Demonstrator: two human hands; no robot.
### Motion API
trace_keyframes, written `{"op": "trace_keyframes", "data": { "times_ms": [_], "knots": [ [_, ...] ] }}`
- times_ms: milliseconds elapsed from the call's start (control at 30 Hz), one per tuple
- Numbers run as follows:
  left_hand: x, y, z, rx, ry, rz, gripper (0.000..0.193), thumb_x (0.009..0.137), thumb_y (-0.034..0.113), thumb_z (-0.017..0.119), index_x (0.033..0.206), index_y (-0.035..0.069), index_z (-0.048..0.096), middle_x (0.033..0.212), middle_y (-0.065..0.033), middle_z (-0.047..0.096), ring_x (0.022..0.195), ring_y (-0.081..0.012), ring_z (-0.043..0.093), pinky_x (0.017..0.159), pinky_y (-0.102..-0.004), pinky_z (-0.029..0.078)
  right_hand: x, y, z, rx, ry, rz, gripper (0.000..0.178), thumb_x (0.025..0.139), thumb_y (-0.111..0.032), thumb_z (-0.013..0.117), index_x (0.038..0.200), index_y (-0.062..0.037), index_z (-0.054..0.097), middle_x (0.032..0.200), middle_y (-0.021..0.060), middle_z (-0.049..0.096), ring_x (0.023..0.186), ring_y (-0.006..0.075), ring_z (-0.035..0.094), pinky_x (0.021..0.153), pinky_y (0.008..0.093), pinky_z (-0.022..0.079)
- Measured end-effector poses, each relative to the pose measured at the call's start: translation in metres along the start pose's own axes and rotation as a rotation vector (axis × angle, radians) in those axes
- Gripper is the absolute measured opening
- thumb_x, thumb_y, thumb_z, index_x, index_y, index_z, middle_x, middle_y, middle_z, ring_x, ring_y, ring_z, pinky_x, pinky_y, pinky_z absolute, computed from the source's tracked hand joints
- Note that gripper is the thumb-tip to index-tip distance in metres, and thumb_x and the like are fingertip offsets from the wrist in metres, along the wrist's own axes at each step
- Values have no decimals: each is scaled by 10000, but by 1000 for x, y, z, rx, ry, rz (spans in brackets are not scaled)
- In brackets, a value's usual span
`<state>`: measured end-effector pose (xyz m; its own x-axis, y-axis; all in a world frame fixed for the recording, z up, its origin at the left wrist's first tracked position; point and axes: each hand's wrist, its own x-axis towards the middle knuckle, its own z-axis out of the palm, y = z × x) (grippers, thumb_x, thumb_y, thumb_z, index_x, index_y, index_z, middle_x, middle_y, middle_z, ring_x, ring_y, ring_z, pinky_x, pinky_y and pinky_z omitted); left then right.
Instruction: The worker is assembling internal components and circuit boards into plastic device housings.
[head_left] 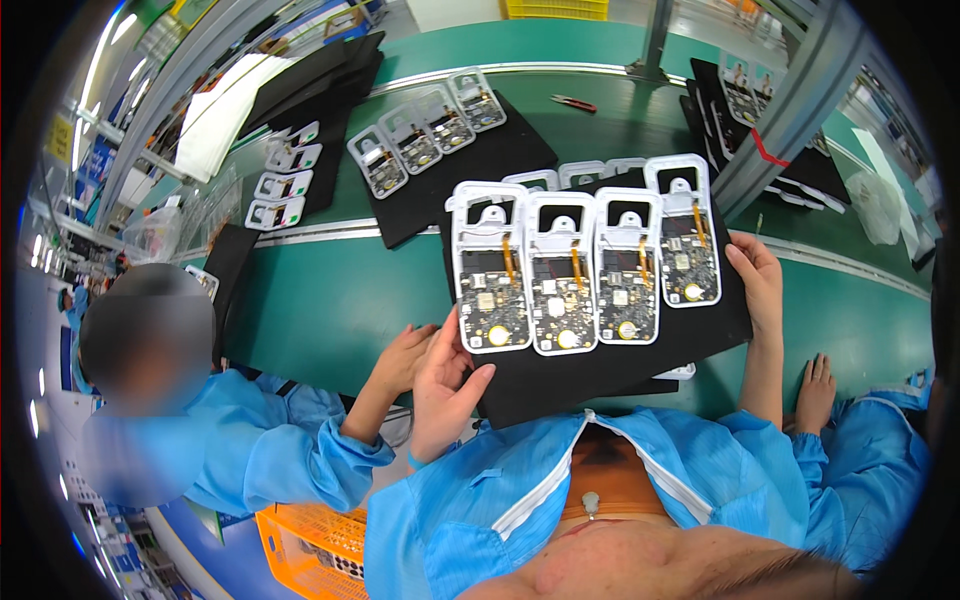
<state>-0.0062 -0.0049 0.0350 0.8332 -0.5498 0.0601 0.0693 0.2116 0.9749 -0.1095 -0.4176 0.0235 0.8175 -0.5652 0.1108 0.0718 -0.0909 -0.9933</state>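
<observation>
A black foam board point(590, 375) is tilted in front of me, held by both hands. Its left edge is gripped by my left hand point(445, 390), the thumb pointing up along the near side. On the opposite edge my right hand point(757, 275) is closed, fingertips at the rim. Several white plastic housings lie in a row on the board; a left one point(490, 285) and the rightmost one point(690, 250) show a dark circuit board, a gold round part and an orange flex cable each. Behind the board, more white housings point(580, 174) are partly hidden.
A co-worker's hand point(403, 360) reaches in beside my left hand; another person's hand point(816, 390) rests at the right. On the green bench point(300, 300) lie another black board point(500, 165) with housings and red-handled snips point(574, 103). A metal post point(800, 110) stands right; an orange crate point(285, 555) sits below.
</observation>
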Motion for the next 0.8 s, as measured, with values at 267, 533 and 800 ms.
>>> {"op": "trace_keyframes", "data": {
  "times_ms": [267,533,800],
  "knots": [
    [2,-2,-5,9,37,74,749,818,-183,516,1485,-77,191,1437,-169,401,1295,-231,445,1064,-329,378,-2,-4,13,-31,67,14,230,889,-138,672,1051,19,628,895,1,644,792,43,570,738,203,464],
    [10,-10,-6,21,37,60,724,830,-181,511,1480,-81,207,1416,-155,427,1281,-206,453,1061,-304,368,-4,9,6,9,99,58,276,885,-163,681,1071,35,631,904,23,665,810,62,605,748,212,483],
    [3,-12,-10,84,76,-5,692,856,-140,544,1473,-80,234,1342,-132,479,1205,-172,494,1010,-282,405,-4,19,11,-47,107,148,268,916,-173,640,1083,36,627,920,33,678,799,66,618,736,207,490]
  ]
}}
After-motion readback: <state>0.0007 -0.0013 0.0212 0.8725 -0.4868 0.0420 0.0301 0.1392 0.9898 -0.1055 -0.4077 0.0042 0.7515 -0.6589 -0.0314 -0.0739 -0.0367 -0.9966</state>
